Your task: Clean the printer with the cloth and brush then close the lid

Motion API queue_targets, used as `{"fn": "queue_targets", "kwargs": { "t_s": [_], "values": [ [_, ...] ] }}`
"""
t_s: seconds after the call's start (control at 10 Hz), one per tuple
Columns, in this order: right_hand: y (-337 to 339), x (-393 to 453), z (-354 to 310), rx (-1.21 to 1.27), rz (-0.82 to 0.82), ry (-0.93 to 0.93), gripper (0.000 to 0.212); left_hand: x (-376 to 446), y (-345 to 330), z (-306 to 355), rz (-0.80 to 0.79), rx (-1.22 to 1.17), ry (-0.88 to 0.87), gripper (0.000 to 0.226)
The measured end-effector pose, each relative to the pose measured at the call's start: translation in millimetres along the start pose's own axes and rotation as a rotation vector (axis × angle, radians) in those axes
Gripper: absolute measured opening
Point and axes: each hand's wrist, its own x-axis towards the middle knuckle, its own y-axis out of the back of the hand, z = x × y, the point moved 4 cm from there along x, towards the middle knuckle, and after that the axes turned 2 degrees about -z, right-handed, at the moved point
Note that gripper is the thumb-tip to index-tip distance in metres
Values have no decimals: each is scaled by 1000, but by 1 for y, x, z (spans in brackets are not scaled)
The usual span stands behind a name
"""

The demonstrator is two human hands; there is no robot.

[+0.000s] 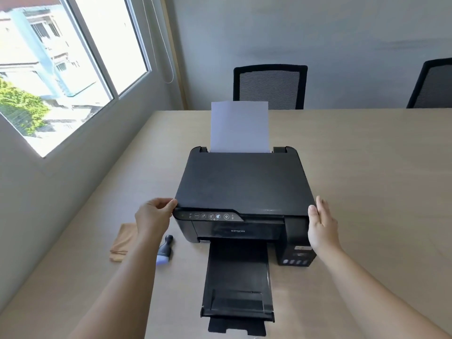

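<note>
A black printer (244, 184) stands on the light wooden table (367, 167), its flat lid down. White paper (239, 127) sticks up from its rear feeder, and its output tray (238, 285) is pulled out toward me. My left hand (154, 216) touches the lid's front left corner with its fingertips. At the front right corner, my right hand (321, 223) rests flat against the printer's side, fingers straight. A folded tan cloth (122, 243) lies on the table left of the printer, partly hidden by my left forearm. A small black brush (166, 250) with pale bristles lies beside it.
Two black mesh office chairs (269, 86) (433, 84) stand behind the table's far edge. A window (61, 64) fills the wall on the left, close to the table's left edge.
</note>
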Motion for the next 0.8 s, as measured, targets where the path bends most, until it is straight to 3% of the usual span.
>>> {"fn": "queue_targets", "kwargs": {
  "t_s": [0.2, 0.3, 0.5, 0.8],
  "values": [
    [2, -10, -8, 158, -57, -36, 49, 1, -7, -15, -10, 1, 38, 14],
    [0, -11, -3, 286, -45, -129, 51, 6, -21, -37, -81, -265, 102, 25],
    [-5, -11, -5, 288, -32, -165, 53, 16, -28, -42, -25, -401, 84, 9],
    [-3, -12, -4, 290, -39, -132, 52, 12, -34, -52, -71, -435, 68, 21]
  ]
}}
